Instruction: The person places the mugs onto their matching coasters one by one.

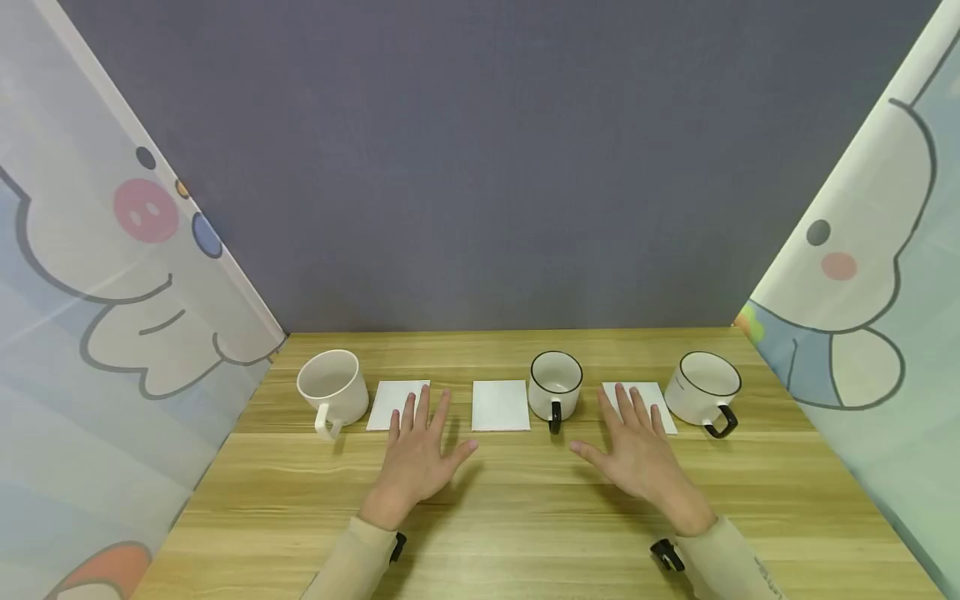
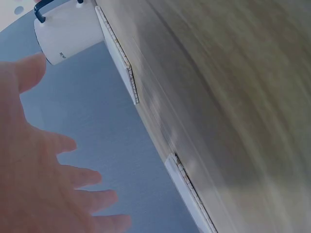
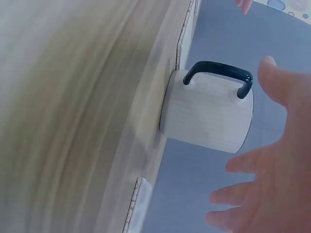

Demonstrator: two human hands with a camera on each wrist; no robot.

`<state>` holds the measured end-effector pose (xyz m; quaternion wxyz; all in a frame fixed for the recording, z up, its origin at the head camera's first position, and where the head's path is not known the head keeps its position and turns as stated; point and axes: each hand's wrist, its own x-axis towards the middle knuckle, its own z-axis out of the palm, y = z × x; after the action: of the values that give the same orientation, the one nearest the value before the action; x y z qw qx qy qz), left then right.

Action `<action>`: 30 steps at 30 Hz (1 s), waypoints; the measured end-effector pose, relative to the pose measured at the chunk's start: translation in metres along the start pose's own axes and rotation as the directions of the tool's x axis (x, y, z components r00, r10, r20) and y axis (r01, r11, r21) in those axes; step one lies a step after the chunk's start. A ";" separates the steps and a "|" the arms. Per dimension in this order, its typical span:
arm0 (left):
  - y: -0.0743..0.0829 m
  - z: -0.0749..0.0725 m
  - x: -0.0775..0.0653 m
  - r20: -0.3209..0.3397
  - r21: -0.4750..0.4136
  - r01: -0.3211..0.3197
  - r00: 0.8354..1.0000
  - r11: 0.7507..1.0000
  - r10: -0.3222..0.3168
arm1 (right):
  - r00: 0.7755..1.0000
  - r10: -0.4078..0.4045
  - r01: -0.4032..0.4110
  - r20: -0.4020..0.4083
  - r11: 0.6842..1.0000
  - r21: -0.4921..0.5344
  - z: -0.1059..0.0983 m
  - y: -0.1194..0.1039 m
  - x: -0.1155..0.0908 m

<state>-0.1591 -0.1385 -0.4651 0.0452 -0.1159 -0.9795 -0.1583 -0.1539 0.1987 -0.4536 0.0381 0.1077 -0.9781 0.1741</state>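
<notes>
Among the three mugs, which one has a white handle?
The leftmost mug: its handle is white, while the middle mug and the rightmost mug have black handles.

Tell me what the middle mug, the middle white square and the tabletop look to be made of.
Middle mug: glazed ceramic or enamelled metal, going by its smooth white wall and dark rim; either fits.
Middle white square: matte, flat and plain on top; possibly card, foam or tile.
Tabletop: wood or wood-look laminate, satin-looking, judging by its streaky grain.
</notes>
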 end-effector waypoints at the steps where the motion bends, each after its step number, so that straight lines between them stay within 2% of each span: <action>1: 0.000 0.000 0.000 -0.006 -0.004 -0.004 1.000 1.000 0.004 | 1.000 0.001 -0.001 -0.003 1.000 0.004 0.000 0.000 0.000; 6: 0.001 -0.001 0.001 -0.034 -0.031 -0.027 0.999 0.999 0.026 | 1.000 -0.009 0.010 -0.023 0.999 0.040 0.002 0.000 0.001; 11: -0.001 0.001 0.004 -0.018 -0.078 -0.044 0.999 0.996 0.042 | 0.998 -0.021 0.029 -0.063 0.991 0.128 0.006 -0.003 -0.001; 17: -0.004 0.004 0.006 -0.011 -0.113 -0.059 0.998 0.992 0.059 | 0.995 -0.028 0.054 -0.096 0.961 0.273 0.010 -0.008 -0.002; 22: -0.005 0.002 0.009 0.000 -0.144 -0.040 0.999 0.989 0.041 | 0.991 -0.030 0.074 -0.127 0.931 0.358 0.014 -0.009 0.001; 26: -0.006 0.001 0.011 0.000 -0.167 -0.024 1.000 0.986 0.024 | 0.990 -0.008 0.072 -0.139 0.886 0.459 0.018 -0.010 0.004; 30: -0.006 0.001 0.013 -0.003 -0.175 -0.014 1.000 0.985 0.014 | 0.993 0.049 0.025 -0.106 0.800 0.600 0.020 -0.013 0.008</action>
<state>-0.1730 -0.1412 -0.4660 0.0367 -0.1262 -0.9610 -0.2433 -0.1599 0.1785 -0.4670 0.0577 0.0978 -0.8694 0.4808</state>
